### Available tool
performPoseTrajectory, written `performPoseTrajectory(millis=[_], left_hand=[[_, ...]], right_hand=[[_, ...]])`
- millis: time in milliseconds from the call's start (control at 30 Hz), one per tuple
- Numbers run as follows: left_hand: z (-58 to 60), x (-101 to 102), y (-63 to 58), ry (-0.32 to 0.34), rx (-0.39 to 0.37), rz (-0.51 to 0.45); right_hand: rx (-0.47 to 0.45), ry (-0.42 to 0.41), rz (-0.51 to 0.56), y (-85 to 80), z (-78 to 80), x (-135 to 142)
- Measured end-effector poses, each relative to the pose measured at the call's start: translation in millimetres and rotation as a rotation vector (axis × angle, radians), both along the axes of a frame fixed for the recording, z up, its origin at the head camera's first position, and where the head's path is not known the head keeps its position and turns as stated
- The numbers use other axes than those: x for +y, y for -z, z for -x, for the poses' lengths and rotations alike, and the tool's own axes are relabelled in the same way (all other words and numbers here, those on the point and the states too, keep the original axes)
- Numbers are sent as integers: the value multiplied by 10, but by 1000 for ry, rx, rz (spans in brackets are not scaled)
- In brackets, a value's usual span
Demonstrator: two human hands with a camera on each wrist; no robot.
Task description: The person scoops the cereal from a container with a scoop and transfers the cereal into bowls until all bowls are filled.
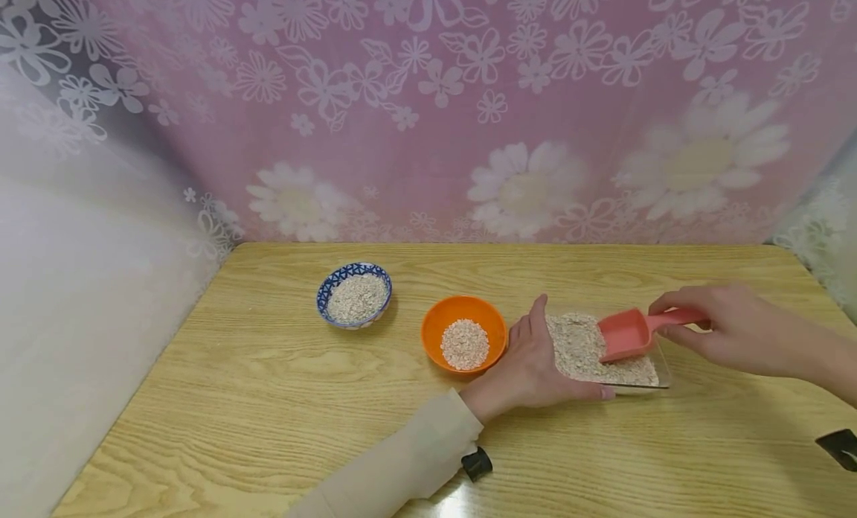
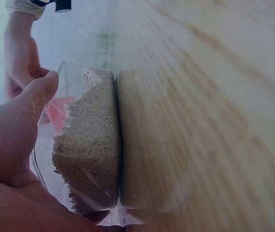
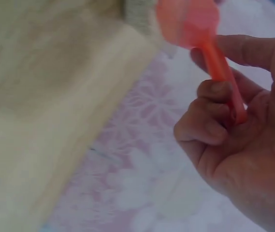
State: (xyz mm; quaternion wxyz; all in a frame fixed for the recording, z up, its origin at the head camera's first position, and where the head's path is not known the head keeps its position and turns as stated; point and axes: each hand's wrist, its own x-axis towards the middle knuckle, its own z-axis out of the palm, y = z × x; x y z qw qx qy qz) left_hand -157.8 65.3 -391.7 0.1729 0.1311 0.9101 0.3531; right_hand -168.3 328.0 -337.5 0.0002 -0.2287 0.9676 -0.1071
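Observation:
A clear rectangular container [image 1: 663, 371] of pale oat flakes [image 1: 576, 343] sits on the table. My left hand [image 1: 525, 362] holds its left end, thumb along the near side and the other fingers at the far left. In the left wrist view the thumb [image 2: 43, 89] lies by the rim, and the flakes slope up unevenly behind the clear wall. My right hand [image 1: 723, 326] grips the handle of a coral-pink scoop [image 1: 626, 333], whose front edge meets the flakes. The right wrist view shows fingers [image 3: 202, 121] curled about the scoop's handle [image 3: 222, 72].
Left of the container, close to my left hand, stands an orange bowl [image 1: 428, 332] with some flakes in its bottom. Farther left is a blue-and-white patterned bowl [image 1: 324, 298] of flakes. A floral curtain [image 1: 402, 168] hangs behind the wooden table [image 1: 268, 399].

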Motion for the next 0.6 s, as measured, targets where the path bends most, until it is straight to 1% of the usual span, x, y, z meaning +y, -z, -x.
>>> performPoseTrajectory(millis=[133, 233, 300, 433, 533, 600], left_hand=[[-1, -5, 4, 4, 4, 5], [-3, -11, 5, 8, 3, -1], [-4, -13, 5, 10, 1, -8], [-3, -13, 2, 13, 4, -7], [0, -12, 2, 13, 8, -1], [2, -10, 3, 11, 7, 0]], right_hand=[[-69, 16, 93, 140, -18, 76], [-67, -17, 156, 255, -34, 115], [-40, -54, 197, 330, -47, 126], [77, -144, 261, 451, -38, 94], [156, -204, 295, 506, -22, 37], [186, -229, 307, 523, -25, -1]])
